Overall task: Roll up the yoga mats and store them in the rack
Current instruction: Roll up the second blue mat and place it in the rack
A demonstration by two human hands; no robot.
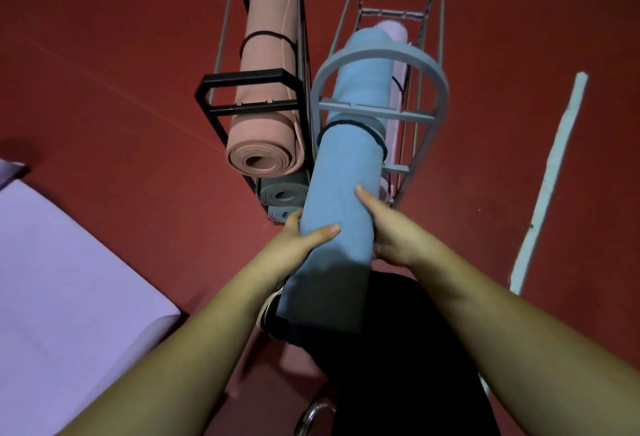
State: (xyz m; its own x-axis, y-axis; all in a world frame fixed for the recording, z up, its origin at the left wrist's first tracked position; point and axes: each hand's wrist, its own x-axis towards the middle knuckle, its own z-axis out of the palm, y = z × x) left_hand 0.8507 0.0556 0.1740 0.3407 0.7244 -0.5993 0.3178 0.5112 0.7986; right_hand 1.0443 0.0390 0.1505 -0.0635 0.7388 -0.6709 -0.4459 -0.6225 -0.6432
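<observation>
head view | left hand (294, 245) and right hand (388, 227) grip rolled blue mat (343, 193) from both sides, steering it | mat part-way through grey rack (436, 89) ring, strap (377, 139) keeping it rolled | lilac mat (69, 279) flat on floor, unrolled

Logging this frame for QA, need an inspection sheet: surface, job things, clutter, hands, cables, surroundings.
Surface: red floor, white line at right.
Job's things: blue rolled mat, black band round it, passes through the grey rack; pale lilac roll behind it. Pink rolled mat in the black rack; grey rolls below. Lilac mat lies flat, unrolled.
Clutter: nothing seen.
Hands: left hand and right hand grip the blue mat's near end.
Cables: nothing seen.
Surroundings: dim light; a shoe under the mat.
</observation>
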